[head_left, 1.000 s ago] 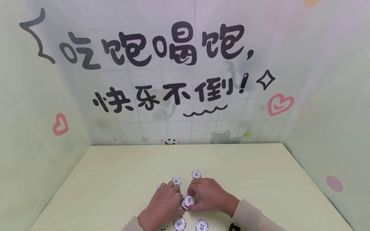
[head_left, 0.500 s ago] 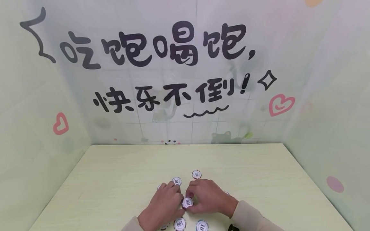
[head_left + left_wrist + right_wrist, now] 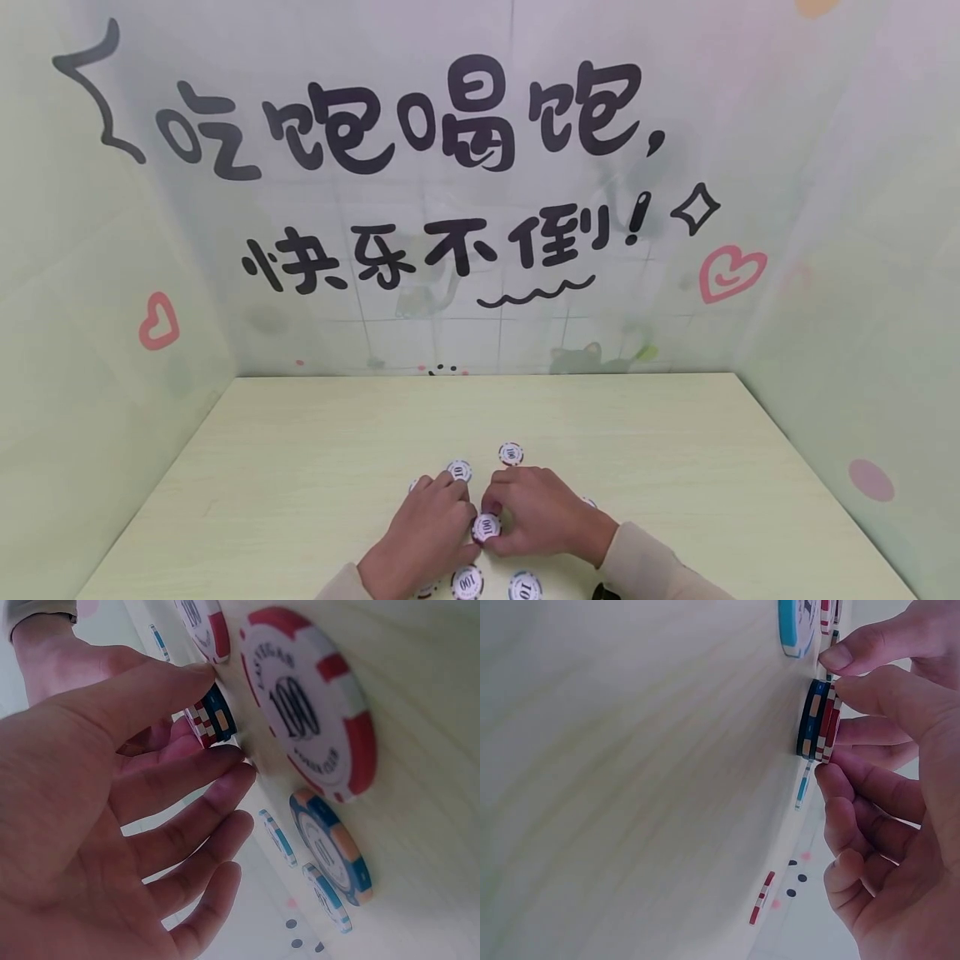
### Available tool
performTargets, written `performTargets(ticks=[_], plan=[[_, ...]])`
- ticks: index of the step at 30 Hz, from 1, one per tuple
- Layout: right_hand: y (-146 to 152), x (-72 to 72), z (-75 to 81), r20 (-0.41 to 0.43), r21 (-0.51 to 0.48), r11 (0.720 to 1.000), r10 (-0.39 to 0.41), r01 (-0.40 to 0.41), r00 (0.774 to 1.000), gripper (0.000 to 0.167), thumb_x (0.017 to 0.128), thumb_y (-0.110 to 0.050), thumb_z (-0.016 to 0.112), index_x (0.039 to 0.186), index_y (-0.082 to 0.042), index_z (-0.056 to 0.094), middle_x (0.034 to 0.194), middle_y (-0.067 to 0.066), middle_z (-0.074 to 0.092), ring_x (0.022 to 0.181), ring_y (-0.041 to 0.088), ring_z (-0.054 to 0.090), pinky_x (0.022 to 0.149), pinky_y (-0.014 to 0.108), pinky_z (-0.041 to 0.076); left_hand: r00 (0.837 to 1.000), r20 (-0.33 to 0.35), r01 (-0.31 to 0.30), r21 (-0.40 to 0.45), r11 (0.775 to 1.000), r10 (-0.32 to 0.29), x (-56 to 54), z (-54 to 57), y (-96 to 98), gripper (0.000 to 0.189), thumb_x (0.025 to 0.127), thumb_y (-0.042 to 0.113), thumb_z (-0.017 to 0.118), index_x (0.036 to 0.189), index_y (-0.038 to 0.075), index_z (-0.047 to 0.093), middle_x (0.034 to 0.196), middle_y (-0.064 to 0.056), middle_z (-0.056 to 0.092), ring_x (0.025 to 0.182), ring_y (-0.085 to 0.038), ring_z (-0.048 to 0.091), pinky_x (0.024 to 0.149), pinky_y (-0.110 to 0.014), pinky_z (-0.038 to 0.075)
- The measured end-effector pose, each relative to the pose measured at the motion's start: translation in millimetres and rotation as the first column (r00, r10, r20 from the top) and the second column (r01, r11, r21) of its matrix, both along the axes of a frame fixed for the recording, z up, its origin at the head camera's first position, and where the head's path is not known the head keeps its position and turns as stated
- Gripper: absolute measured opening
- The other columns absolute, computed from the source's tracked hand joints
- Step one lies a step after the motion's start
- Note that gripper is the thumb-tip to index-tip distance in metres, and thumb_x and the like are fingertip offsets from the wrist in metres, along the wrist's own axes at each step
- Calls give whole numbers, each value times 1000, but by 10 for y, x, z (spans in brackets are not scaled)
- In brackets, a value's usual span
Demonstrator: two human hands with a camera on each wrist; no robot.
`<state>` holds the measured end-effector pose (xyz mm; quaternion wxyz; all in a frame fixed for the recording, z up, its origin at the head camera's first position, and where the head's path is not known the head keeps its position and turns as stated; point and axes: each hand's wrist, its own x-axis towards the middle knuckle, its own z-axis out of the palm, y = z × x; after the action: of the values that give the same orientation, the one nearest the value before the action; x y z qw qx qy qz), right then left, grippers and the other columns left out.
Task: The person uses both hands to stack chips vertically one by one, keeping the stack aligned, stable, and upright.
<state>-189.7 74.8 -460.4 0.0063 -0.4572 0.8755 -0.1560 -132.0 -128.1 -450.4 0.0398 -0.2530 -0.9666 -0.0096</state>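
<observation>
A short stack of poker chips point(image 3: 487, 527) stands on the table between the two hands, with a 100 face on top. Its edge shows red-and-white chips over dark blue ones in the right wrist view. My right hand point(image 3: 540, 512) pinches the stack between thumb and curled fingers from the right. My left hand point(image 3: 423, 529) curls about the stack's left side, its thumb point(image 3: 169, 686) and index finger point(image 3: 184, 776) on either side of it. The other left fingers are loosely bent. Part of the stack is hidden by the fingers.
Loose chips lie around: a 100 chip point(image 3: 511, 454) and a 10 chip point(image 3: 460, 471) beyond the hands, another 100 chip point(image 3: 468, 582) and a 10 chip point(image 3: 525, 587) nearer me. A black object point(image 3: 604, 592) is cut off at the bottom edge. Printed walls enclose the table point(image 3: 337, 433).
The top 100 chip sat offset on the stack a second ago; it now lies in line with the chips below. Both hands have stayed nearly in place.
</observation>
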Motion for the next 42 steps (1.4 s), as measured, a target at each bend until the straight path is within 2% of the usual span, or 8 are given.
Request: performTargets(ticks=[13, 21, 27, 33, 42], plan=[[7, 5, -4, 4, -1, 1000, -1, 1, 1000, 27, 86, -45, 90, 100, -23, 81, 91, -21, 63, 80, -4, 54, 69, 17, 46, 1000, -9, 7, -2, 1000, -7, -2, -8, -4, 32, 86, 44, 90, 94, 13, 85, 93, 3, 67, 88, -16, 52, 76, -33, 41], [54, -5, 0, 58, -30, 998, -51, 53, 997, 35, 92, -55, 79, 101, -21, 81, 95, -18, 66, 88, -1, 60, 74, 22, 50, 1000, -15, 18, -5, 1000, -18, 16, -9, -19, 34, 87, 48, 89, 94, 14, 85, 94, 3, 67, 89, -16, 53, 77, -33, 43], [81, -40, -1, 52, -64, 997, -49, 52, 997, 30, 96, -46, 72, 102, -18, 82, 95, -14, 66, 84, 0, 59, 69, 21, 47, 1000, 14, 12, -15, 1000, -12, 13, -6, -32, 37, 88, 49, 89, 96, 13, 85, 95, 2, 67, 90, -16, 52, 78, -34, 43], [104, -86, -21, 39, -85, 995, -51, 54, 998, 21, 98, -31, 68, 103, -17, 83, 97, -11, 69, 86, 1, 61, 71, 22, 50, 1000, 1, 15, -27, 1000, -15, 29, -2, -34, 38, 88, 49, 90, 96, 13, 85, 96, 1, 68, 92, -17, 54, 78, -35, 44], [129, -183, -14, -7, -68, 991, -119, 118, 993, 20, 96, -29, 69, 102, -16, 82, 102, -8, 72, 90, 8, 65, 76, 28, 54, 1000, 5, 7, -27, 1000, -7, 55, -2, -35, 39, 87, 50, 89, 99, 13, 85, 96, 1, 67, 91, -18, 51, 80, -36, 45]])
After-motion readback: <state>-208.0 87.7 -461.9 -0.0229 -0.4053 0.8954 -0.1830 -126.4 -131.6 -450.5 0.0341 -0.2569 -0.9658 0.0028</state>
